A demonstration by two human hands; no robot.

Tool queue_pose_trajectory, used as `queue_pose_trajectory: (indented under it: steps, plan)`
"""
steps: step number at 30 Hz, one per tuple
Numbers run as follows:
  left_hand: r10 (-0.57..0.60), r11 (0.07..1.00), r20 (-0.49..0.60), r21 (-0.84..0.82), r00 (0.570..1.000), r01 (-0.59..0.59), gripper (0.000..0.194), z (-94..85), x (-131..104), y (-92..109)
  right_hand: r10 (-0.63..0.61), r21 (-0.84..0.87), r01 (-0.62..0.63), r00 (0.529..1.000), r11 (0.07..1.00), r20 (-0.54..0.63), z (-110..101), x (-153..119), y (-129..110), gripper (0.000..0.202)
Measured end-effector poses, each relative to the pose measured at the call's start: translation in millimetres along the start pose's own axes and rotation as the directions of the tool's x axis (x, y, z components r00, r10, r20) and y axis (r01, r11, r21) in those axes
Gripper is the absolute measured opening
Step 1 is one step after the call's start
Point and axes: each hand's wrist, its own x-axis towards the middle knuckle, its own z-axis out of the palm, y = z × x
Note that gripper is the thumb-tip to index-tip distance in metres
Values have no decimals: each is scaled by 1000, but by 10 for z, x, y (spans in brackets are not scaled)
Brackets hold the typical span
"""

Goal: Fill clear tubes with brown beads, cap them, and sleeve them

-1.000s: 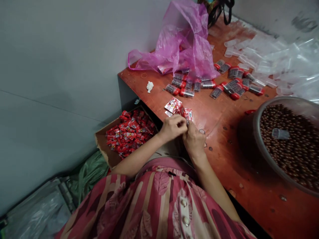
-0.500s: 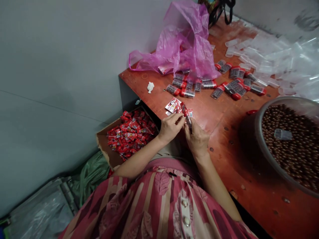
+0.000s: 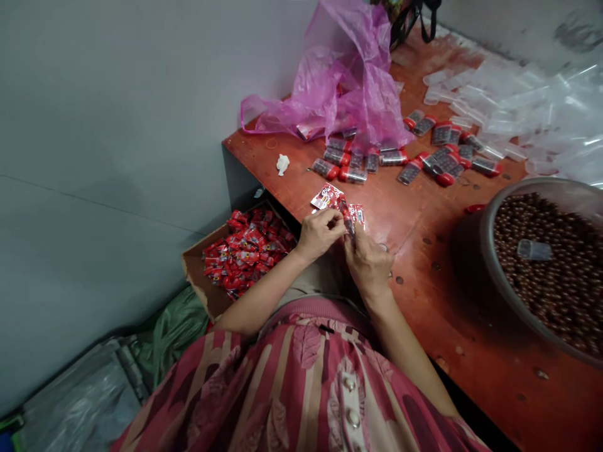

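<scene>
Over the table's near left edge, my right hand is closed round a small clear tube of dark beads with a red end. My left hand is closed too, its thumb and fingertips pinched against the tube's side; whether they hold an edge of a wrapper I cannot make out. Just beyond the fingers lie printed red and silver labels, partly hidden by the tube. Several filled tubes with red caps rest on the table farther back.
A pink plastic bag stands at the back of the red table. Empty clear tubes are heaped at the back right. On the right sits a tub of brown beads. A cardboard box of red wrapped pieces is below left.
My left fingers have curled in closer on the tube. The right hand has shifted slightly left, its thumb now lying along the tube. The view has moved a little.
</scene>
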Motion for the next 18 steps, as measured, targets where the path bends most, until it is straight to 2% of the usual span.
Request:
queue_pose_trajectory:
  steps: [5, 10, 14, 16, 18]
  plan:
    - [30, 997, 10, -70, 1000, -29, 8, -27, -23, -46, 45, 38, -46, 999, 998, 20, -16, 0, -33, 36]
    - [81, 993, 48, -89, 996, -77, 10, -107, -10, -25, 63, 199, -63, 998, 978, 4, -29, 18, -51, 32]
    - [53, 992, 45, -116, 998, -47, 10, -116, -10, 36, 128, 318, -126, 992, 940, 15, -46, 45, -47, 33]
    - [-18, 984, 37, -175, 999, 24, 10, -79, -42, 68, 174, 385, -170, 984, 907, 25, -63, 70, -37, 34]
    - [-220, 915, 7, -346, 975, 209, 12, -23, -88, 91, 259, 498, -263, 963, 826, 79, -87, 99, -30, 33]
